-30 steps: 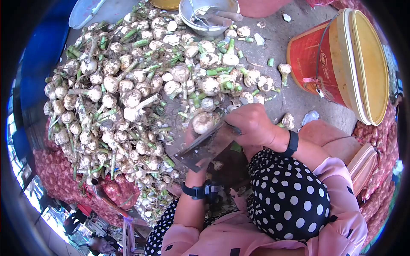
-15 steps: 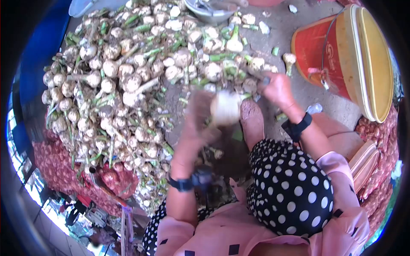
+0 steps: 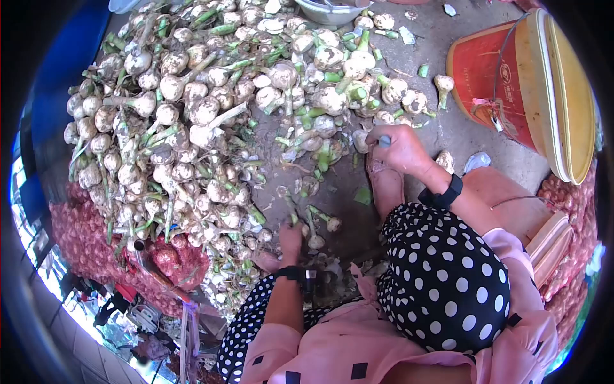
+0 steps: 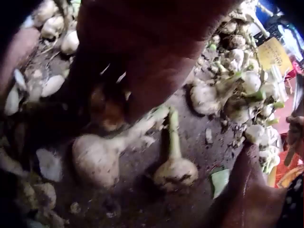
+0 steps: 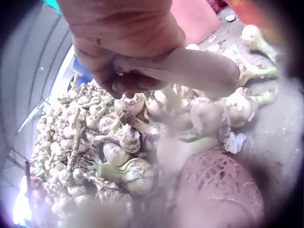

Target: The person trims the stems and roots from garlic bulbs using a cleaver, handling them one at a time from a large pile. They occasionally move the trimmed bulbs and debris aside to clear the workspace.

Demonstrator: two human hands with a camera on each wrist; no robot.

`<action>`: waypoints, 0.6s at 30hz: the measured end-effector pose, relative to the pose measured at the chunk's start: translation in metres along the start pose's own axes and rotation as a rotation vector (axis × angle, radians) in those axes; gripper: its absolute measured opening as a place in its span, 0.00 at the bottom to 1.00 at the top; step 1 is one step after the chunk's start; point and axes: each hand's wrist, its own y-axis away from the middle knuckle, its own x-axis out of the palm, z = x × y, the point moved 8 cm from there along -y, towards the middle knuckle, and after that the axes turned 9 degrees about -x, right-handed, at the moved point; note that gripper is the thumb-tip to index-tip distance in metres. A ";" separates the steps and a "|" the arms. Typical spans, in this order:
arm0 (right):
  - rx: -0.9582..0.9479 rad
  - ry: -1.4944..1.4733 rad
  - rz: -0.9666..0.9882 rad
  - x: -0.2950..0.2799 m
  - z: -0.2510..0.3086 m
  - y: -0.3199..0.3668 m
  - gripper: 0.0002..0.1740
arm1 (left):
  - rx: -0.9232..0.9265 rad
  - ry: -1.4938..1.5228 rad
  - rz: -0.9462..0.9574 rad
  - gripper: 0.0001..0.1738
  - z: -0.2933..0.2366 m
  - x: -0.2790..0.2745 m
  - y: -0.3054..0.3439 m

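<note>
My right hand (image 3: 401, 152) grips a knife by its pale rounded handle (image 5: 194, 71), whose end juts out of the fist above my right shoe (image 3: 387, 185). The blade is mostly hidden by the hand. My left hand (image 3: 291, 238) is low over the floor, fingertips bent down among a few loose garlic bulbs. In the left wrist view one bulb (image 4: 96, 160) lies just below the fingertips, its stem running under the hand; a second garlic bulb (image 4: 175, 174) lies beside it, stem up. I cannot tell whether the left fingers pinch one.
A big heap of muddy garlic (image 3: 173, 115) spreads over the left and far floor. A red bucket (image 3: 486, 80) lies tipped at the right, and a bowl (image 3: 332, 13) stands at the far side. Net sacks (image 3: 89, 224) border the heap. Cut green stems and peel litter the floor.
The garlic bulb that was in my left hand has left it, blurred in mid-air half a second ago. The left hand has dropped toward the near floor; the right hand drew the knife away rightward.
</note>
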 end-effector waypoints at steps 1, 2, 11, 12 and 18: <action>0.003 0.004 -0.004 0.000 0.006 0.001 0.10 | -0.276 0.532 0.238 0.17 0.007 0.011 -0.001; -0.048 0.084 0.077 0.005 0.018 0.000 0.09 | -0.285 0.689 0.249 0.11 -0.044 -0.009 0.020; -0.373 0.140 0.117 0.017 0.039 -0.003 0.05 | 0.244 0.928 0.665 0.15 -0.245 -0.044 0.109; -0.143 -0.057 0.094 0.009 0.013 -0.003 0.05 | 0.230 0.901 0.686 0.17 -0.247 -0.048 0.105; 0.284 -0.628 0.202 0.013 0.037 -0.007 0.10 | 0.794 0.029 0.234 0.21 -0.294 -0.054 0.106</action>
